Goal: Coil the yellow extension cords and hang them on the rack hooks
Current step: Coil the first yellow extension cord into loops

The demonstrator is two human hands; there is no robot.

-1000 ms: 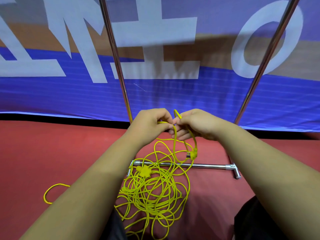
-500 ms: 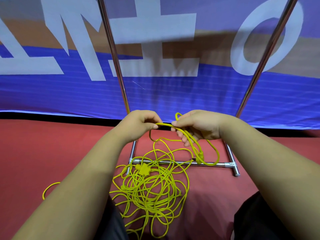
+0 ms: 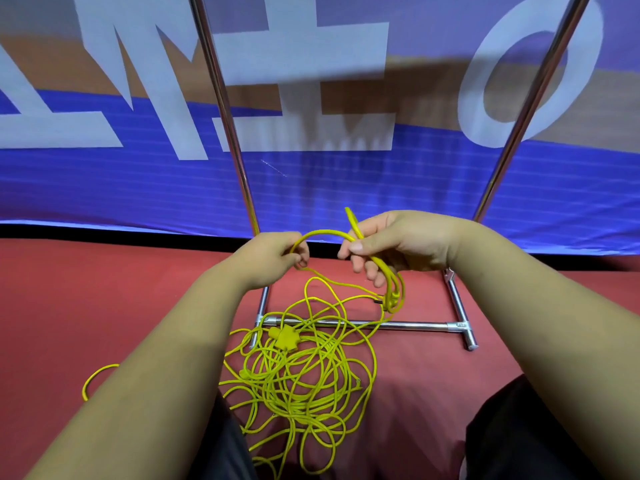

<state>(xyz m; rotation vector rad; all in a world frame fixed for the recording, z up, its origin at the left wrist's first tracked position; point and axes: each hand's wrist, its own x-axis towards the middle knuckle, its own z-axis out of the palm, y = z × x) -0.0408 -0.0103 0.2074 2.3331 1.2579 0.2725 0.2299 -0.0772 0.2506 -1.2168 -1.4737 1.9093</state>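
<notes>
Centrally, both hands work one yellow extension cord [image 3: 323, 232] above a red floor [image 3: 86, 299]. The left hand [image 3: 273, 254] has its fingers curled, with thumb and fingertips pinching a single strand. Judged from this grip, it feeds and tensions the cord. The right hand [image 3: 405, 244] has its fingers curled round a small bundle of strands, with the thumb pressed on top to clamp them. It appears to act as the holder on which turns are collected.

Between the two hands the cord spans left to right in a shallow upward arch. From the right hand the gathered loops [image 3: 388, 275] hang downward and slightly to the right, their long axis near vertical, with a plug [image 3: 391, 301] at the low end. A short bight [image 3: 349, 216] stands up above the knuckles.

Most of the cord lies loose in a tangled pile [image 3: 298, 375] on the floor close before the person and has no single axis. A yellow multi-socket block [image 3: 282, 336] rests at the pile's far edge, just beside the rack's base crossbar [image 3: 398, 325], over which some strands pass. A stray loop [image 3: 93, 379] lies apart at the left.

Two chrome rack uprights [image 3: 225, 116] rise before a blue banner [image 3: 346, 188]; the hooks are out of view. Coiling is judged to be at an early stage, with hanging not yet begun.
</notes>
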